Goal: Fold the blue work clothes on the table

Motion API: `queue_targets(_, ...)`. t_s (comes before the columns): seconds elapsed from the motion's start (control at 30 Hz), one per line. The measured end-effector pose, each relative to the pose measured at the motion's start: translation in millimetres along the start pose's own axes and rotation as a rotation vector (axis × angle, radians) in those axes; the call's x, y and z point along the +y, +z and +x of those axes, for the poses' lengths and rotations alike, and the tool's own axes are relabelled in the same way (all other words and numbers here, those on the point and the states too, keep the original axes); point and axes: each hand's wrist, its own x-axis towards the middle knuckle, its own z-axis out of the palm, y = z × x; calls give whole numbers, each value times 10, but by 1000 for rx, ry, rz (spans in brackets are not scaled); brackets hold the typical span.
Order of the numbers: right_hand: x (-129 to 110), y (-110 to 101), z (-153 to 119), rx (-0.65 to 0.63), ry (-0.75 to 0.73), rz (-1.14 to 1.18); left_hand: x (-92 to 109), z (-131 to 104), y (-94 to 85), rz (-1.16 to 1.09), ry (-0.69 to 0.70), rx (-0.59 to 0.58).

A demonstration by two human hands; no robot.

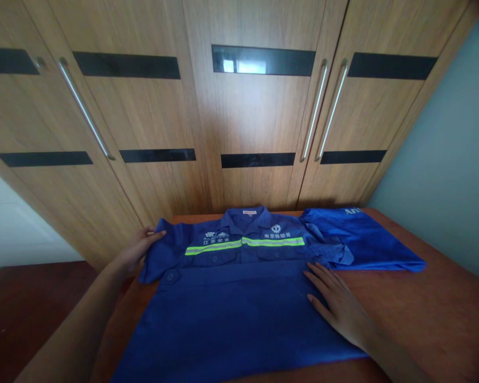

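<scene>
A blue work shirt (239, 314) with a collar, white lettering and a yellow-green reflective stripe lies front up on the table. Its lower part is folded up over the front, with the hem just below the stripe. At the sleeve on the left, my left hand (139, 246) grips the edge of the cloth, its fingers on top and the thumb side partly hidden. My right hand (337, 300) rests flat on the right side of the folded-up part, fingers spread and holding nothing. The other sleeve lies crumpled beyond my right fingertips.
A second blue garment (367, 239), folded, lies on the right, against the shirt's sleeve. The reddish-brown table (434, 314) runs up to a wooden wardrobe (255, 117) with long metal handles. A pale wall (450, 143) borders the right side.
</scene>
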Motion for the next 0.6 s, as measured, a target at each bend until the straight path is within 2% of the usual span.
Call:
queue_targets(0.13, 3, 4, -3, 17, -7, 9, 244, -190, 37, -61, 56, -127)
queue_targets(0.2, 2, 8, -5, 18, -5, 8, 332, -256, 50, 3, 113, -150)
queue_targets(0.27, -2, 8, -6, 15, -1, 3, 350, -337, 84, 148, 228, -186)
queue_targets(0.33, -11, 1, -6, 7, 3, -1, 284, -469, 154, 385, 383, -240)
queue_targets(0.43, -23, -11, -4, 6, 6, 0, 64, -760, 321, 763, 588, -348)
queue_targets(0.5, -25, -14, -4, 12, 6, 5, -102, -958, 434, 941, 633, -387)
queue_targets(0.6, -22, -13, -4, 24, 3, 13, -247, -1148, 531, 1046, 629, -387)
